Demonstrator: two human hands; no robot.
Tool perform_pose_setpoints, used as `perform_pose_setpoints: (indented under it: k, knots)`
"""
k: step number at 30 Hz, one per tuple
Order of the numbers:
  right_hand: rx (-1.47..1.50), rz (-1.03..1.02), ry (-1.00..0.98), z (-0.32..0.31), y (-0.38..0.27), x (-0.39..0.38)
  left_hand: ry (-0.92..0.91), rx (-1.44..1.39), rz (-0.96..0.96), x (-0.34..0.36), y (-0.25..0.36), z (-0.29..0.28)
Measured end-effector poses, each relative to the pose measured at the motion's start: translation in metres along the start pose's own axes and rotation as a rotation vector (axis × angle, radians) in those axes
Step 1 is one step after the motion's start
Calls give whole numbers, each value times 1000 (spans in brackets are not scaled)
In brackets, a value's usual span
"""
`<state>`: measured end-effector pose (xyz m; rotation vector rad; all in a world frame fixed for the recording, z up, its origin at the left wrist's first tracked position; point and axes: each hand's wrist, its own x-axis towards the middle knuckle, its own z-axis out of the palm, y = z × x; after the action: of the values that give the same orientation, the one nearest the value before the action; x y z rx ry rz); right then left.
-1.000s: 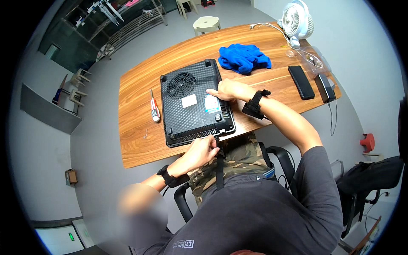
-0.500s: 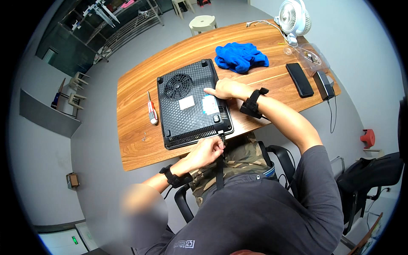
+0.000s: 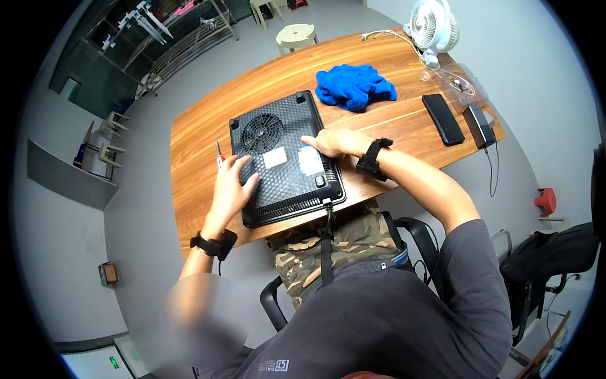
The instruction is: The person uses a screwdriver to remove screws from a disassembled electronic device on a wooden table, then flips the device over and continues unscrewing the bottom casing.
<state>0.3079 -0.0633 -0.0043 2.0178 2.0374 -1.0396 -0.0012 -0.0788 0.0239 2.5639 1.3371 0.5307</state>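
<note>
Screwdriver [image 3: 218, 153] lies beside my left hand [image 3: 231, 188]; blue cloth [image 3: 354, 85] lies beyond. Both grips released, flat on the upturned black cooker [image 3: 284, 158], mid-worktop [image 3: 202, 126]. Left hand has moved from its near edge; right hand [image 3: 334, 141] unchanged.

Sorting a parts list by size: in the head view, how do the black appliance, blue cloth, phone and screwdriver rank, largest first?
1. Black upturned appliance
2. Blue cloth
3. Black phone
4. Screwdriver, partly hidden by the left hand, so unsure.

A dark grey short-sleeved shirt with a small white print at the chest, camouflage trousers, and 2 black wrist straps, 1 behind the left hand [image 3: 230, 186] and 1 behind the right hand [image 3: 334, 141]
</note>
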Motion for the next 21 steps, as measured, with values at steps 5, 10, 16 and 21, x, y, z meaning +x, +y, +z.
perform_pose_setpoints:
  k: [5,10,16,21]
  knots:
    - [3,-33,-4,-5,-6,-2,-238,-97,-171,4,-37,6]
    - [13,6,52,-6,-7,0,-195,41,-210,-4,-21,27]
    - [36,-23,43,-13,-3,1,-247,138,-251,-1,-2,20]
    - [6,-54,80,-13,14,12,-200,134,-225,2,9,30]
